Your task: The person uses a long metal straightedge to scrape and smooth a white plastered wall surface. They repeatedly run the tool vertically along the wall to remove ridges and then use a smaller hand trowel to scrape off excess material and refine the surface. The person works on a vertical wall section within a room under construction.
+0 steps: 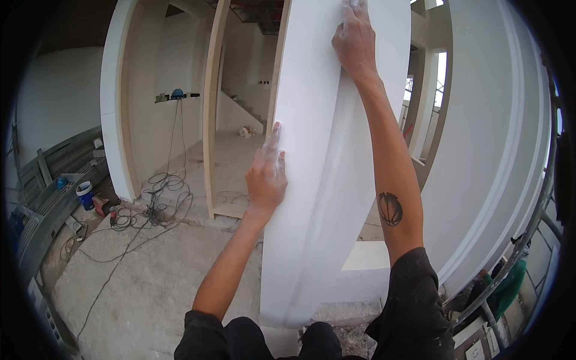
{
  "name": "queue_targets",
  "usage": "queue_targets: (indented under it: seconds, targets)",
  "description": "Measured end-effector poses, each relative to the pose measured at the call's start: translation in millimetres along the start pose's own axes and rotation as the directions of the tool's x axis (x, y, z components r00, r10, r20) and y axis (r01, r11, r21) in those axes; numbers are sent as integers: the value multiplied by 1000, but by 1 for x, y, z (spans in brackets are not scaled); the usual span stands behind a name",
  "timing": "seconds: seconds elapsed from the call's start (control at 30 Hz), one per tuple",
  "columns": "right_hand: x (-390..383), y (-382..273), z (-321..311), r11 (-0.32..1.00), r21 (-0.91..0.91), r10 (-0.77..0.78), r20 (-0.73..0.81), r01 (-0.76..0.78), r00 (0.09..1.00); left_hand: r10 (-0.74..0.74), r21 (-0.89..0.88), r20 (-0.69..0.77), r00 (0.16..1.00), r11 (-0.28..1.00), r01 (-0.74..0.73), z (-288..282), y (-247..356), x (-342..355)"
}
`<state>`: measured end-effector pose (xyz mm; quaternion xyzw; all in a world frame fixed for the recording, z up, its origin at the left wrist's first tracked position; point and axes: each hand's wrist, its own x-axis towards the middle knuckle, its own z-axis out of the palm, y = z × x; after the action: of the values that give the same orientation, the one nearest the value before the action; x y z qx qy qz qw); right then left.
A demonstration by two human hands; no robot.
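A tall white wall column [306,156] with a smooth painted or plastered face stands right in front of me. My left hand [267,177] lies against its left edge, fingers stretched upward and coated with white dust. Higher up, my right hand [355,45] presses on the column near the top of the view. Its dusty fingers are bunched together, and whatever they may hold is hidden.
Tangled black cables [159,195] lie on the concrete floor at left, near a blue-and-white jug [85,195] and metal channels [42,174]. A wooden door frame [213,114] stands behind. At lower right, a person in green [510,282] is beside scaffolding [543,198].
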<state>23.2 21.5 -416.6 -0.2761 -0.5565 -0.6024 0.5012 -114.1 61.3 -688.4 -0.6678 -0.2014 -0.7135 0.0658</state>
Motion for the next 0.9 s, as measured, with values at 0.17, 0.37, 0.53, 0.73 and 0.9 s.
queue_targets:
  seconds: [0.17,0.37,0.53,0.73,0.9]
  targets:
    - [-102,-52,-17,997,29,69,92,-72,993,-3,57,3,1000,998,2,-9,-15,-2]
    - [-12,-7,-1,993,-118,-1,-4,1,1000,46,5,-53,998,999,-46,1,-1,1]
    - [-30,-19,-2,995,-79,63,82,-56,995,-50,-4,-1,999,999,50,-7,-2,1]
    - [-68,-33,-1,989,-145,23,49,-15,999,-6,43,-4,1000,999,6,-7,-11,-3]
    - [9,8,0,999,15,44,118,-46,992,-9,-21,-11,1000,1000,9,-3,-3,-1]
